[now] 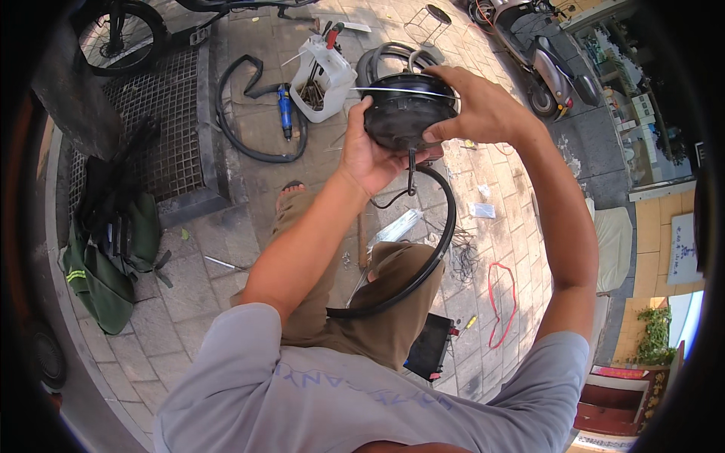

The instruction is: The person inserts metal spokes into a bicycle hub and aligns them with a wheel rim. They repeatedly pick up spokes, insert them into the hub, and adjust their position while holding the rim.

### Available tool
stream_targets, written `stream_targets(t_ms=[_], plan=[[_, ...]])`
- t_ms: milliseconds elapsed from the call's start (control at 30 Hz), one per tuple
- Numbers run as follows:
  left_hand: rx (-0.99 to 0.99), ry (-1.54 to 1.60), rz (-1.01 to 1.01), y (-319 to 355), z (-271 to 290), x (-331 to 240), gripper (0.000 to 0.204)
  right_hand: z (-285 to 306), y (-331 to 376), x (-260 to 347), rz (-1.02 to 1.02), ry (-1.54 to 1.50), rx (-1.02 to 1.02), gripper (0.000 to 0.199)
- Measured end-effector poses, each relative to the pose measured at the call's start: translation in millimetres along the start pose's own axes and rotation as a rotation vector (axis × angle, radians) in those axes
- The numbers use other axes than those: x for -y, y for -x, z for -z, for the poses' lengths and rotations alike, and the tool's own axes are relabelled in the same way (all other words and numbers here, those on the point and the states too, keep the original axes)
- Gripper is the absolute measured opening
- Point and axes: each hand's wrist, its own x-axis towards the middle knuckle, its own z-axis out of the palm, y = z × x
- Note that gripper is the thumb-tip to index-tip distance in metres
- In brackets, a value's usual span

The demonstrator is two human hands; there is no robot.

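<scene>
A black, drum-shaped hub motor (pixel 404 121) is held up in front of me between both hands. My left hand (pixel 370 162) cups it from the lower left, thumb up along its side. Across its upper right, my right hand (pixel 483 106) curls with the fingers over the top edge and the thumb on the face. One thin silver spoke (pixel 370 89) lies across the motor's upper part. From its underside hang the axle (pixel 411 172) and a black cable (pixel 389 202). Below, a black curved tube or rim (pixel 447 241) rests across my leg; which it is, I cannot tell.
A cut-open white jug (pixel 332 106) holds metal rods and a red-handled tool (pixel 334 34). Beside it lies a blue power tool (pixel 285 113) with a black hose (pixel 225 113). Bagged spokes (pixel 396 226), a red loop (pixel 492 302), a black case (pixel 432 347) and a green bag (pixel 102 279) lie around.
</scene>
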Motion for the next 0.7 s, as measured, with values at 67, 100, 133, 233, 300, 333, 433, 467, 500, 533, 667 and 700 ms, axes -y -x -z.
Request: stream_targets(t_ms=[67,100,133,233,300,333,433,467,500,533,667,700], plan=[[-0.031,-0.023,-0.034,1.6,1.4,-3.5,0.081,1.1,4.4,-1.8,-0.03,-0.144,-0.041,0.105],[-0.088,0.03,-0.073,0.4,-2.4,-2.5,0.081,6.8,10.0,-2.1,-0.08,-0.182,-0.104,0.11],[-0.116,0.017,-0.092,1.2,-5.3,-3.8,0.081,7.6,18.0,-10.2,-0.099,-0.197,-0.21,0.089],[-0.176,0.029,-0.117,4.3,-9.3,-4.9,0.082,-2.5,51.8,-14.6,-0.366,-0.612,-0.322,0.049],[-0.182,0.072,-0.119,4.5,-3.9,-10.3,0.084,-18.5,72.9,1.2,-0.399,-0.755,-0.413,0.035],[-0.189,0.074,-0.117,6.0,-0.6,-13.5,0.087,-26.1,79.3,16.4,-0.372,-0.806,-0.381,0.038],[-0.211,0.095,-0.07,8.6,-0.4,-15.0,0.092,-61.6,94.8,47.1,-0.391,-0.622,-0.51,0.044],[-0.229,0.109,-0.057,10.9,-1.9,-14.9,0.091,-64.7,97.9,57.1,-0.419,-0.659,-0.482,0.044],[-0.247,0.123,-0.045,12.5,-3.0,-15.0,0.091,-69.9,98.3,59.1,-0.45,-0.719,-0.494,0.041],[-0.25,0.134,-0.043,12.9,-2.7,-15.8,0.092,-70.9,100.0,63.1,-0.44,-0.803,-0.504,0.039],[-0.251,0.134,-0.055,11.8,-0.8,-18.1,0.094,-86.9,97.4,76.6,-0.345,-0.926,-0.632,0.028],[-0.252,0.124,-0.066,11.7,-0.2,-18.7,0.095,-88.9,97.2,79.8,-0.366,-0.891,-0.611,0.027]])
